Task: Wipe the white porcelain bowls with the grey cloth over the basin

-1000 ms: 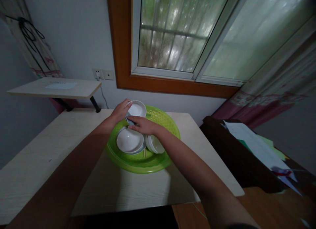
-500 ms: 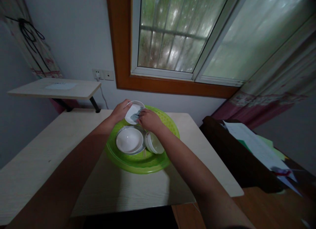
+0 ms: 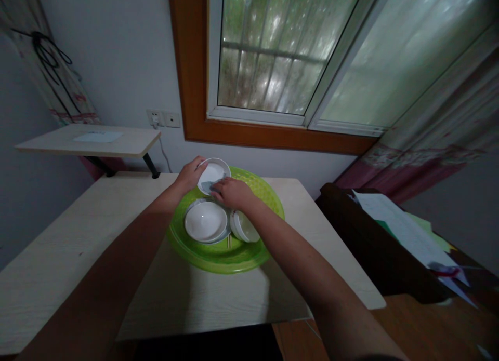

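Observation:
In the head view, my left hand (image 3: 191, 175) grips the left rim of a white dish (image 3: 214, 169), which is tilted up over the far side of a green basin (image 3: 234, 266). My right hand (image 3: 234, 192) is closed on a small grey-green cloth (image 3: 207, 186) pressed against the lower inside of that dish. Below the hands, a white bowl (image 3: 205, 222) rests on other dishware in the basin. Beside it, partly behind my right forearm, bowls (image 3: 248, 230) lie tipped on their side. The ends of chopsticks (image 3: 229, 241) show between them.
The basin stands on a pale wooden table (image 3: 148, 304) against the wall. A small raised shelf (image 3: 117, 145) with a paper on it is at the left. To the right stands a dark brown piece of furniture (image 3: 351, 246) with papers (image 3: 405, 231) behind it. A window is ahead.
My right hand has slid the cloth down and slightly left across the inside of the dish. My left hand keeps its hold on the rim, almost unmoved.

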Motion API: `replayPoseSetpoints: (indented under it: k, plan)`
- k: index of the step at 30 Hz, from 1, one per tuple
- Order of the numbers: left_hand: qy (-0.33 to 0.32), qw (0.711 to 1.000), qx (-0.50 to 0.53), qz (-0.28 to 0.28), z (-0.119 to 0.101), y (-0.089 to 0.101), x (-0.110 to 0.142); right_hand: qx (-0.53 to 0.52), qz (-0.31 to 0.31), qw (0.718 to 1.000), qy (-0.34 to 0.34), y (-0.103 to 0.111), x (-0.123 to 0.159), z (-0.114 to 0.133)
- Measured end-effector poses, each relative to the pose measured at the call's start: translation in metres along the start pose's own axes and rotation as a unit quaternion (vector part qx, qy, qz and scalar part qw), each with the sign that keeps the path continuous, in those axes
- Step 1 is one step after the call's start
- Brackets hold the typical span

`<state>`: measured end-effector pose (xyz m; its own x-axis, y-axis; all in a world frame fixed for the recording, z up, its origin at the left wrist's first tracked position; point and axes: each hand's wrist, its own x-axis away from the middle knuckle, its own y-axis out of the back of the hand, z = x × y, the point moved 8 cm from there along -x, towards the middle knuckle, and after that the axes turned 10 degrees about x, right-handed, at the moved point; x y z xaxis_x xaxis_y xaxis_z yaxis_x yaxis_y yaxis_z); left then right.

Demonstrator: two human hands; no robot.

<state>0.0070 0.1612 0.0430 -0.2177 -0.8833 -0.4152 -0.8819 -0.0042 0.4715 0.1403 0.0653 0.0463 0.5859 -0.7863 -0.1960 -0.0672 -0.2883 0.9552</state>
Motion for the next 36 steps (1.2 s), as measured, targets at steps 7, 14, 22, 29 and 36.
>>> replayPoseSetpoints:
  k: [7, 14, 22, 29, 36]
  plan:
    - [-0.016, 1.0, 0.003, 0.012, -0.004, -0.002, 0.002, -0.141, -0.02, 0.988, 0.061, 0.004, 0.002, 0.014]
    - [-0.003, 1.0, 0.0, 0.01, -0.005, -0.002, 0.003, -0.058, 0.005, 0.997, 0.051, -0.006, -0.001, 0.006]
    - [-0.009, 0.999, 0.022, 0.037, -0.003, -0.007, 0.002, 0.051, -0.059, 0.997, -0.019, 0.002, 0.001, -0.01]
    - [0.007, 0.999, 0.021, 0.035, 0.0, -0.007, 0.002, 0.097, -0.078, 0.992, -0.013, 0.006, 0.0, -0.003]
    - [0.002, 0.999, 0.007, 0.042, 0.0, -0.009, 0.002, 0.101, -0.015, 0.994, -0.031, 0.005, -0.001, -0.001]
